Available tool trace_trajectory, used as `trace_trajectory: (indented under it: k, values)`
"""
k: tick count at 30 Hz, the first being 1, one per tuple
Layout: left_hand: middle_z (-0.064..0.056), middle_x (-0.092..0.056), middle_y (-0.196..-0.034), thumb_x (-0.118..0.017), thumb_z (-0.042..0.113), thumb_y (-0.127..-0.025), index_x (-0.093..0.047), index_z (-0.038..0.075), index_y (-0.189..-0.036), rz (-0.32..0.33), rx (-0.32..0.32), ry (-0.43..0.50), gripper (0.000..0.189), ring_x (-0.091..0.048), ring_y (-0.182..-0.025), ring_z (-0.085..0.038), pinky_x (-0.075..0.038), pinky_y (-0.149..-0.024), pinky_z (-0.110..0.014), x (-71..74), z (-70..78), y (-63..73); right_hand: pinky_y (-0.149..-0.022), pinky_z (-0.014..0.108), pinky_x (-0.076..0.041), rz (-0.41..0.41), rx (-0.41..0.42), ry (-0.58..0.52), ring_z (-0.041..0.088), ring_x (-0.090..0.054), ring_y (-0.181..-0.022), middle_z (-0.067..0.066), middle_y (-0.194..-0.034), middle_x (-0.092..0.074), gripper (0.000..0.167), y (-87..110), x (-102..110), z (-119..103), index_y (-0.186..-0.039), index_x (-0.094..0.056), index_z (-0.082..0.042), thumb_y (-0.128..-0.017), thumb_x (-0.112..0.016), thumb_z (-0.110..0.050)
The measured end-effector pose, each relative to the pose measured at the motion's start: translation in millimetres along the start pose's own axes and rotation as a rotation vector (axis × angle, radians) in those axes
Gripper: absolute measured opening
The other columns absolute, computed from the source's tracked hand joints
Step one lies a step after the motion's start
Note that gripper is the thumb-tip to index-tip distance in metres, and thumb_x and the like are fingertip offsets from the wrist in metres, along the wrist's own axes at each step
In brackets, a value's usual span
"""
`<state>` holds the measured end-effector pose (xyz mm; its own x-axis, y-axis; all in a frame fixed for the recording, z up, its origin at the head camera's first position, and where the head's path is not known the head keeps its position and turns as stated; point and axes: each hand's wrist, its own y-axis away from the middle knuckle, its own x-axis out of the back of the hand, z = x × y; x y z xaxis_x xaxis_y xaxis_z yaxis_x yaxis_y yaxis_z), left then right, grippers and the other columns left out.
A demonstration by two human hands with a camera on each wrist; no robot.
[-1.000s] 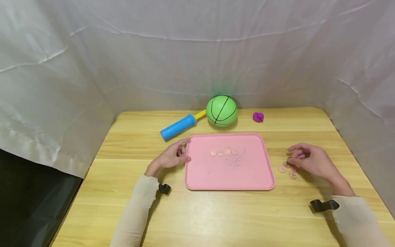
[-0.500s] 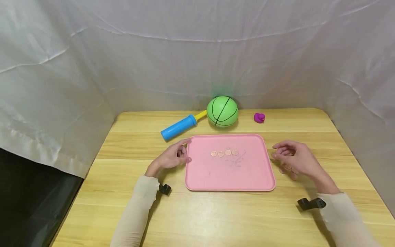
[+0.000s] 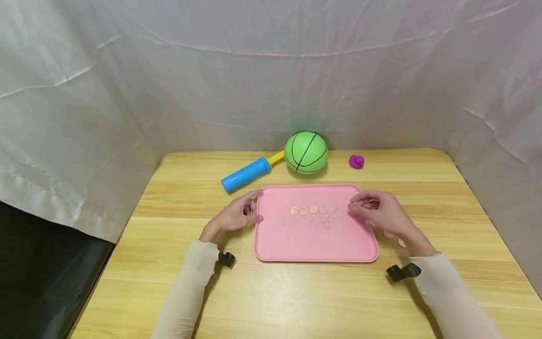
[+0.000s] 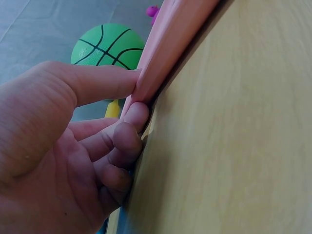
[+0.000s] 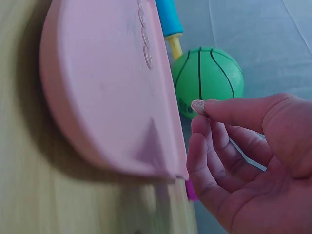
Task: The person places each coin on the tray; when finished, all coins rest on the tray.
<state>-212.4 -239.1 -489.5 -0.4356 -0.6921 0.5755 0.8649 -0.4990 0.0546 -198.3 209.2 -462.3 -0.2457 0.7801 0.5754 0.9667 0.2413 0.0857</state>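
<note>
A pink tray (image 3: 313, 242) lies on the wooden table, with a row of several copper-coloured coins (image 3: 303, 211) across its middle. At its left rim, my left hand (image 3: 232, 214) holds the edge, thumb on the rim and fingertips against the side, as the left wrist view shows. My right hand (image 3: 381, 212) is over the tray's right edge. Between thumb and index finger it pinches a coin (image 5: 198, 106), plain in the right wrist view. On the table beyond that edge lie loose coins (image 3: 387, 234), partly hidden under the right hand and wrist.
Behind the tray sits a green ball (image 3: 306, 153) with black lines. A blue hand pump (image 3: 246, 174) with a yellow end lies beside it on the left. A small purple duck (image 3: 356, 161) stands at the back right. A pale curtain (image 3: 254, 84) hangs around the table.
From the loose coins, my right hand has moved left over the tray's right edge, carrying a coin. My left hand has stayed at the left rim.
</note>
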Motion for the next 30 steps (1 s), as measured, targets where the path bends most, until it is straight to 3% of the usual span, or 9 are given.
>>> trace_trajectory:
  k: [6,14,30]
  values:
    - [-0.008,-0.065,-0.093,-0.078,0.005,-0.098,-0.035,-0.002,-0.168,-0.004,0.005,0.007,0.082,-0.053,-0.081,-0.016,-0.042,-0.075,-0.023,-0.4,-1.0,0.4,-0.068,0.028,-0.061,-0.015,0.005,-0.013,0.019,-0.068,-0.092,0.016,-0.110,-0.077,0.033,-12.1,-17,-4,-0.122,-0.078,-0.005,-0.099,-0.084,-0.028]
    - [-0.007,-0.065,-0.093,-0.078,0.005,-0.098,-0.035,-0.001,-0.168,-0.004,0.007,-0.002,0.082,-0.054,-0.082,-0.016,-0.043,-0.076,-0.023,-0.5,-3.0,-1.2,-0.079,0.021,-0.053,0.001,0.076,0.047,0.018,-0.066,-0.090,0.011,-0.103,-0.077,0.020,-28.7,-35,-7,-0.113,-0.081,-0.007,-0.098,-0.084,-0.020]
    - [-0.007,-0.064,-0.093,-0.078,0.006,-0.098,-0.035,-0.001,-0.169,-0.003,0.007,0.005,0.083,-0.054,-0.083,-0.017,-0.043,-0.076,-0.023,0.6,-2.0,-1.5,-0.078,0.022,-0.051,-0.031,0.074,0.084,0.016,-0.064,-0.087,0.011,-0.098,-0.079,0.013,-39.8,-44,-8,-0.108,-0.082,-0.004,-0.097,-0.080,-0.011]
